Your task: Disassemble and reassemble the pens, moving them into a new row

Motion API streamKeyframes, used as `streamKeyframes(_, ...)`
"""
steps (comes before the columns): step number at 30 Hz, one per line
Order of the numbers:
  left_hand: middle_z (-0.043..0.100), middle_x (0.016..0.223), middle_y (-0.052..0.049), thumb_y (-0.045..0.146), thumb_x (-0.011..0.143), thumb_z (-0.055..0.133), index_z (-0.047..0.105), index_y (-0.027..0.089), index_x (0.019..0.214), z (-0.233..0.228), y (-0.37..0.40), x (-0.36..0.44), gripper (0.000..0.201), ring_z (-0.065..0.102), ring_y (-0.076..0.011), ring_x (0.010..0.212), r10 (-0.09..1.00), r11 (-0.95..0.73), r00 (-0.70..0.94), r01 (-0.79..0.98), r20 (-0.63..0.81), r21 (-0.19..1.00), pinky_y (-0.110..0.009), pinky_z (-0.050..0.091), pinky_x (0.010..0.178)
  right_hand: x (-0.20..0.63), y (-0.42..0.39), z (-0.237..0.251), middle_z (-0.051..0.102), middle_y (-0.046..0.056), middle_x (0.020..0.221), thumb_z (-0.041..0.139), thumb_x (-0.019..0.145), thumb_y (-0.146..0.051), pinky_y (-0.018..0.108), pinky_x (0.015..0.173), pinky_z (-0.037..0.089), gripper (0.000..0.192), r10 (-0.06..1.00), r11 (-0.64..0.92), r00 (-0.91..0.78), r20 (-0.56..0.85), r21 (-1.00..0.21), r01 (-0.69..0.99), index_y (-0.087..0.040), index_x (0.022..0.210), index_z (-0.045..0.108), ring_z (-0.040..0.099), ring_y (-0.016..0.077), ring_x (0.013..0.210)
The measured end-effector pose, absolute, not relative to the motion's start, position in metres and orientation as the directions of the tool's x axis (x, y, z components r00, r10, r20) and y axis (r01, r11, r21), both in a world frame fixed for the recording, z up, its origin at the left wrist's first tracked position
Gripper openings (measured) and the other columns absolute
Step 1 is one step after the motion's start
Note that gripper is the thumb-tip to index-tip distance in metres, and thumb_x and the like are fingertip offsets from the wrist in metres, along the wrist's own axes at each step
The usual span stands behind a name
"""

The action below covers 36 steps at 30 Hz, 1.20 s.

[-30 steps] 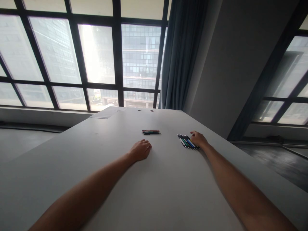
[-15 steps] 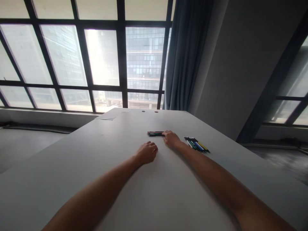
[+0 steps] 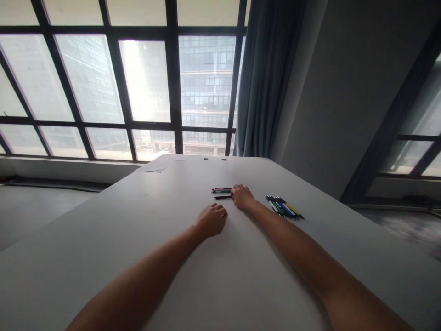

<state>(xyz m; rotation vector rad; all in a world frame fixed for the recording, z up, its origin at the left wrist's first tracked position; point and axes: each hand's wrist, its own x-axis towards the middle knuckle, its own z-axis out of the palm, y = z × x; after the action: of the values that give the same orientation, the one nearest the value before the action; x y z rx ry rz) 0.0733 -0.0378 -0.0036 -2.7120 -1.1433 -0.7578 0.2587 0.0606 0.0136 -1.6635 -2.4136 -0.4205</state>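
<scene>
My right hand (image 3: 242,196) is over the right end of a black pen (image 3: 223,197), its fingers closed on it; the pen's left end sticks out and lies flat on the table. Just beyond it, a small group of pens (image 3: 220,190) lies side by side, with dark, reddish and green parts showing; their right ends are hidden behind my right hand. Closer to me and to the left, my left hand (image 3: 211,219) rests on the tabletop with its fingers curled in, and nothing shows in it.
To the right of my right forearm, several pens (image 3: 284,207) with white, green, blue and yellow barrels lie in a slanted row on the white table (image 3: 165,197). Papers (image 3: 151,169) lie at the far left edge. Two dark round spots (image 3: 223,159) mark the far end.
The black pen has come apart from the group and moved a little toward me with my right hand. My left hand has stayed nearly in place.
</scene>
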Motion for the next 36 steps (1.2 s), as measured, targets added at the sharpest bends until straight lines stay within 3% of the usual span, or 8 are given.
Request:
streamKeyframes(3, 0.064, 0.107, -0.007, 0.023, 0.088, 0.048, 0.062, 0.021, 0.106, -0.005, -0.036, 0.072, 0.023, 0.055, -0.0226, 0.101, 0.673, -0.635, 0.488, 0.766, 0.556, 0.097, -0.037, 0.048, 0.084, 0.265, 0.044, 0.012, 0.065, 0.013, 0.102, 0.05, 0.088, -0.015, 0.034, 0.085, 0.035, 0.016, 0.849, 0.399, -0.404, 0.34, 0.089, 0.913, -0.016, 0.097, 0.063, 0.054, 0.0244, 0.099)
streamKeyframes(8, 0.057, 0.126, -0.009, 0.025, 0.089, 0.051, 0.05, 0.022, 0.128, -0.009, -0.03, 0.07, 0.039, 0.05, -0.0257, 0.113, 0.683, -0.537, 0.349, 0.835, 0.642, 0.117, -0.042, 0.044, 0.088, 0.278, 0.007, 0.0, 0.067, 0.007, 0.096, 0.046, 0.091, -0.013, 0.03, 0.083, 0.035, 0.016, 0.765, 0.52, -0.41, 0.496, -0.102, 0.848, -0.017, 0.1, 0.058, 0.059, 0.0187, 0.089)
streamKeyframes(13, 0.066, 0.104, -0.005, 0.023, 0.094, 0.044, 0.061, 0.026, 0.114, -0.008, -0.028, 0.067, 0.027, 0.057, -0.02, 0.097, 0.669, -0.586, 0.389, 0.8, 0.633, 0.127, -0.035, 0.046, 0.082, 0.279, -0.01, -0.007, 0.067, 0.004, 0.094, 0.043, 0.093, -0.014, 0.028, 0.08, 0.038, 0.016, 0.753, 0.555, -0.358, 0.552, -0.24, 0.796, -0.019, 0.099, 0.057, 0.06, 0.0166, 0.083)
streamKeyframes(20, 0.068, 0.098, -0.004, 0.019, 0.092, 0.045, 0.064, 0.025, 0.105, -0.005, -0.013, 0.055, 0.023, 0.059, -0.0178, 0.094, 0.668, -0.56, 0.226, 0.781, 0.709, 0.278, -0.029, 0.049, 0.079, 0.282, -0.002, -0.012, 0.065, 0.005, 0.099, 0.047, 0.091, -0.013, 0.03, 0.084, 0.037, 0.016, 0.722, 0.563, -0.339, 0.603, -0.226, 0.795, -0.018, 0.1, 0.06, 0.057, 0.0184, 0.095)
streamKeyframes(27, 0.069, 0.094, -0.002, 0.021, 0.092, 0.042, 0.059, 0.024, 0.111, -0.01, -0.012, 0.054, 0.026, 0.063, -0.0164, 0.088, 0.728, -0.556, 0.174, 0.715, 0.663, 0.423, -0.028, 0.049, 0.078, 0.285, 0.001, -0.014, 0.065, 0.006, 0.099, 0.041, 0.095, -0.017, 0.029, 0.083, 0.037, 0.019, 0.746, 0.502, -0.247, 0.619, -0.277, 0.819, -0.017, 0.099, 0.06, 0.056, 0.0179, 0.094)
streamKeyframes(32, 0.068, 0.085, -0.001, 0.028, 0.095, 0.041, 0.058, 0.023, 0.11, -0.007, -0.019, 0.058, 0.024, 0.063, -0.015, 0.079, 0.69, -0.619, 0.201, 0.663, 0.696, 0.422, -0.027, 0.049, 0.074, 0.284, 0.001, -0.013, 0.064, 0.005, 0.091, 0.032, 0.099, -0.022, 0.028, 0.079, 0.036, 0.027, 0.779, 0.423, -0.177, 0.602, -0.296, 0.856, -0.018, 0.093, 0.058, 0.056, 0.0181, 0.088)
streamKeyframes(36, 0.067, 0.092, -0.005, 0.034, 0.095, 0.044, 0.062, 0.021, 0.107, -0.004, -0.026, 0.061, 0.025, 0.062, -0.0148, 0.081, 0.581, -0.717, 0.305, 0.63, 0.755, 0.297, -0.027, 0.049, 0.074, 0.285, 0.002, -0.013, 0.064, 0.006, 0.09, 0.029, 0.099, -0.024, 0.027, 0.078, 0.036, 0.028, 0.811, 0.376, -0.125, 0.571, -0.345, 0.86, -0.019, 0.095, 0.057, 0.056, 0.0183, 0.087)
